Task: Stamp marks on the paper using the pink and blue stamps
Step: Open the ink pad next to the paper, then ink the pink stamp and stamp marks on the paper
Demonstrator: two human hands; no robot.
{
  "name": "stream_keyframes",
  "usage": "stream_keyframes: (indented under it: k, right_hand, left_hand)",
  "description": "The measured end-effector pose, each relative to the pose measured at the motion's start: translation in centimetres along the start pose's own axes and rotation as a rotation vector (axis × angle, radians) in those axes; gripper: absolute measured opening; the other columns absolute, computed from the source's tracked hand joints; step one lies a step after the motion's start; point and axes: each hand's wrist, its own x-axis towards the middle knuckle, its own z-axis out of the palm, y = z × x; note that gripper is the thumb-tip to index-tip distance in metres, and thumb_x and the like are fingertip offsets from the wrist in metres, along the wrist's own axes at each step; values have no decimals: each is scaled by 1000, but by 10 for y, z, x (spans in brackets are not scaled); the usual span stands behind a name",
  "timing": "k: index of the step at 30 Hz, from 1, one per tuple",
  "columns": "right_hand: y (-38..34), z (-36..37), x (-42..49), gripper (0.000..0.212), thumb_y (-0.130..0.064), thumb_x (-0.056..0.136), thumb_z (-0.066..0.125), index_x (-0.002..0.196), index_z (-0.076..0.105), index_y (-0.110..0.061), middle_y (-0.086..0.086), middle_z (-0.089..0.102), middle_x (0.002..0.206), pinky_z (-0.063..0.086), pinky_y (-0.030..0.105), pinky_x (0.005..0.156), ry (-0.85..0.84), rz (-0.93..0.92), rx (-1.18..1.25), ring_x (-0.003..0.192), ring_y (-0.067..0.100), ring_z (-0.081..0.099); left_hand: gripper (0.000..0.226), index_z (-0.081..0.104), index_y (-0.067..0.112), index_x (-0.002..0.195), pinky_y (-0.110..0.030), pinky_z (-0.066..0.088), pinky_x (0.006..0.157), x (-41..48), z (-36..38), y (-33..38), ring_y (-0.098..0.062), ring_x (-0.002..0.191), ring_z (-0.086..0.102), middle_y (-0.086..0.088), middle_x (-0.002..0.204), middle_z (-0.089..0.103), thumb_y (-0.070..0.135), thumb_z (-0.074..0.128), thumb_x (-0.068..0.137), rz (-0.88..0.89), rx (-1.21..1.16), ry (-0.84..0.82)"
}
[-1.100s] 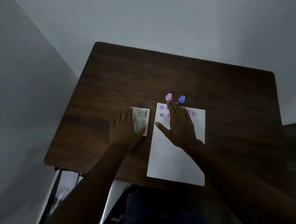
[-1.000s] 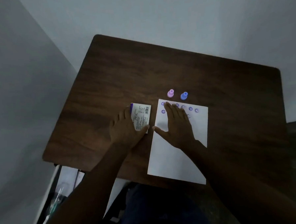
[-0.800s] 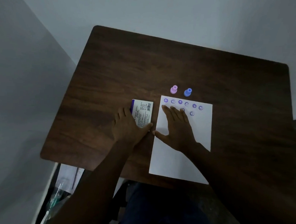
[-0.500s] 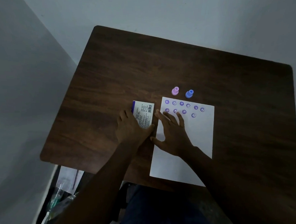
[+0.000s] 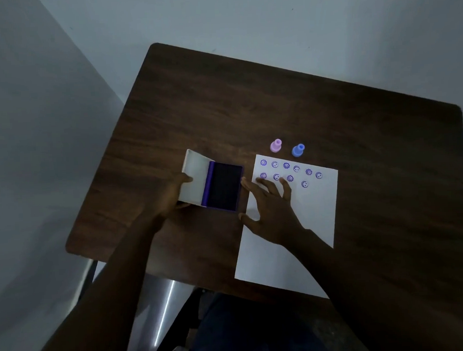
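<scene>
The paper (image 5: pixel 294 225) lies flat on the table (image 5: pixel 275 106), in front of the person and slightly right. Its far end carries ten purple marks: a row of six and a shorter row of four below, alternating flower-edged and smiley designs. The rest of the sheet is blank, so the work appears partly done, with room for further rows. The pink stamp (image 5: pixel 275 145) and blue stamp (image 5: pixel 298 150) stand upright just beyond the far edge of the paper, neither held. The ink pad (image 5: pixel 223 187) lies open beside the paper's left edge. The left hand (image 5: pixel 169 196) grips its raised white lid (image 5: pixel 195 177). The right hand (image 5: pixel 272 208) rests spread and released on the paper, fingertips by the pad's edge. Likely next step: take a stamp and ink it.
</scene>
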Motion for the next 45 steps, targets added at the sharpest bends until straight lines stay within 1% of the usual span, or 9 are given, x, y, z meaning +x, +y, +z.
stream_keyframes:
  k: [5, 8, 12, 16, 23, 26, 30, 38, 45]
  right_hand:
    - [0, -1, 1, 78, -56, 80, 62, 145, 33, -25, 1, 44, 149, -3, 54, 116, 0, -10, -24, 144, 21, 28]
    - [0, -3, 2, 75, -51, 82, 64, 145, 34, -24, 2, 45, 148, -4, 54, 116, -6, -8, -29, 143, 21, 29]
    - [-2, -5, 2, 73, -47, 82, 65, 144, 35, -23, 2, 47, 147, -4, 54, 115, -8, -13, -20, 143, 23, 30]
    - [4, -10, 8, 69, -50, 83, 62, 143, 35, -27, 0, 46, 147, -5, 54, 116, -63, -6, -13, 143, 19, 29]
    - [57, -55, 56, 42, -51, 84, 52, 115, 61, -24, -2, 68, 116, 36, 50, 103, 279, 67, -60, 110, 20, 60]
    - [72, -75, 82, 43, -53, 94, 40, 108, 65, -21, 3, 69, 112, 38, 48, 97, 328, 89, -242, 106, 25, 60]
    - [82, -80, 98, 50, -60, 94, 30, 96, 65, -24, 5, 68, 109, 38, 49, 97, 166, 83, -409, 104, 28, 59]
    - [104, -62, 126, 76, -69, 82, -5, 75, 57, -24, 4, 64, 79, 44, 47, 92, -79, 21, -343, 79, 22, 59]
    - [62, -80, 135, 35, -57, 91, 42, 74, 54, -30, -7, 66, 83, 42, 27, 82, -395, 242, -62, 75, 8, 58]
  left_hand:
    - [63, 41, 14, 140, -45, 50, 85, 26, -20, 1, -33, 116, 51, -13, 135, 51, 38, 66, 87, -65, 42, 139]
    - [51, 58, 16, 126, -49, 49, 100, 19, -31, -2, -32, 114, 57, -14, 129, 59, 49, 60, 88, 213, 370, 153]
    - [34, 68, 6, 114, -41, 49, 96, 12, -36, -1, -30, 108, 62, -15, 114, 68, 31, 59, 95, 460, 635, 198]
    - [34, 66, -3, 115, -48, 49, 96, 14, -34, 3, -37, 107, 61, -24, 115, 66, 24, 59, 95, 442, 655, 172]
    - [10, 60, 9, 92, -21, 42, 67, 7, -28, 11, -8, 69, 51, -1, 75, 57, 16, 56, 97, 490, 570, 209]
    - [16, 65, 6, 100, -33, 50, 84, 9, -26, 13, -19, 82, 58, -14, 94, 63, 20, 58, 96, 497, 525, 157]
    - [32, 64, 2, 118, -50, 47, 101, 8, -21, 16, -33, 110, 60, -20, 119, 64, 22, 62, 93, 524, 506, 140]
    - [11, 62, 23, 102, -49, 49, 100, 18, -20, 12, -30, 108, 61, -8, 110, 63, 29, 62, 93, 444, 380, 103]
    - [21, 63, 30, 105, -33, 50, 81, -2, -11, 28, -21, 106, 61, 1, 115, 65, 41, 46, 97, 261, 54, -111]
